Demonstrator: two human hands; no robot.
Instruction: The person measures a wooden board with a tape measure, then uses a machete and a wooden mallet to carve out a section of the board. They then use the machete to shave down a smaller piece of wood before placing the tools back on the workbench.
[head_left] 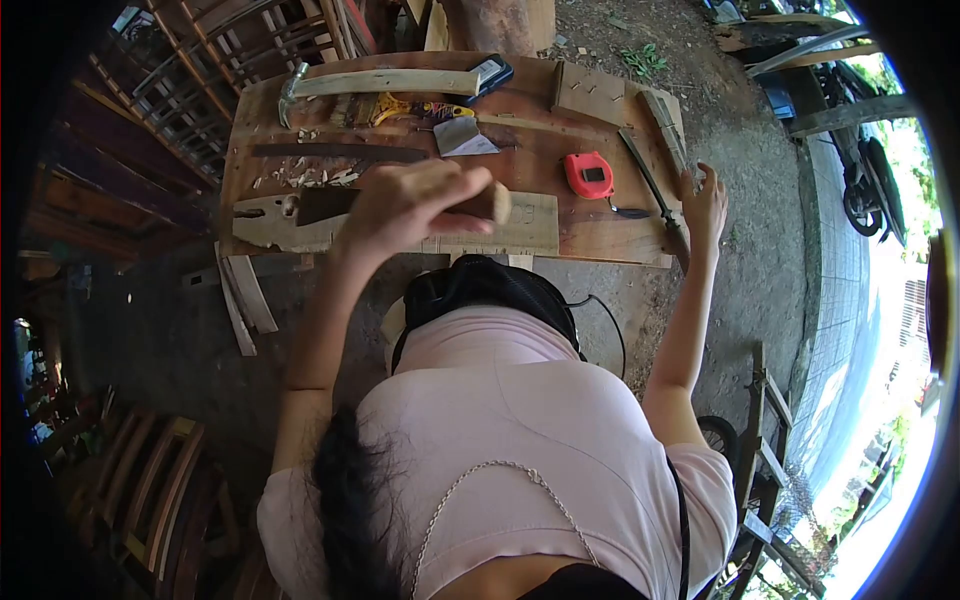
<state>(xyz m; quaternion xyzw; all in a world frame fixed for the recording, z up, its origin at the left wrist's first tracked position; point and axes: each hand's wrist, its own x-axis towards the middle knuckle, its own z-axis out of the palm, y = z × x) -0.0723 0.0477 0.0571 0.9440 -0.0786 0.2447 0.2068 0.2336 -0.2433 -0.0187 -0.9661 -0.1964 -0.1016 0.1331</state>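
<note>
Fingers of the left hand (425,205) are bent and closed round a wooden-handled tool (500,203), whose pale, rounded butt shows at the hand's right side, centre-left of the frame. A dark, flat blade (325,206) shows left of the fist, over the pale board (530,226); it is probably part of the same tool, though the hand covers the join. Board: straight-edged at right, irregular at left, with a hole near that end.

Right hand (706,205), right of centre: fingers slightly bent and spread, at the bench's right edge, near a slender dark tool (645,170). Contact with it cannot be told.

Bench (545,160): reddish-brown wood, worn surface. Upper left: hammer (385,83) with metal claw head and pale handle; brush (350,110) just below it; curled shavings (300,180) beside a long dark strip (340,152). Upper centre: creased grey sheet (463,137). Right of centre: red, rounded tape measure (588,176). Above it, a wooden block (590,95) with nails standing out.
</note>
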